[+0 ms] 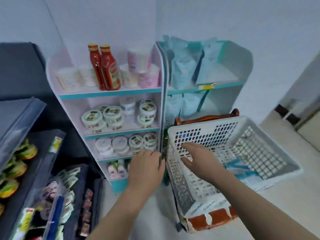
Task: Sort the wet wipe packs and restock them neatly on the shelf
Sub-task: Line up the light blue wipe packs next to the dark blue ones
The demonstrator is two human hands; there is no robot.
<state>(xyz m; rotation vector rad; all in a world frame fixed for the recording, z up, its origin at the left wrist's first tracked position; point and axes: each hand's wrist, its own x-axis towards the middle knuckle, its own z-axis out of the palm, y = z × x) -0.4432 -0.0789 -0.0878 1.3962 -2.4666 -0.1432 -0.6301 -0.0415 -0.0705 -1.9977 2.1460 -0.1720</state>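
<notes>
Tipping worries me: the basket (pixel 204 122) sits tilted on a worn seat (pixel 211 220), wet wipe packs (pixel 242 172) low in its far corner, so my right hand (pixel 195 158), spread open inside, could upset it, and whether my curled left hand (pixel 145 165) grips anything I cannot tell.

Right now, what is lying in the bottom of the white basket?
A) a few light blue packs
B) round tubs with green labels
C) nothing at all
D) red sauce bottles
A: light blue packs lie in the bottom of the white basket, while the red bottles and round tubs stand on the shelf unit.
</notes>
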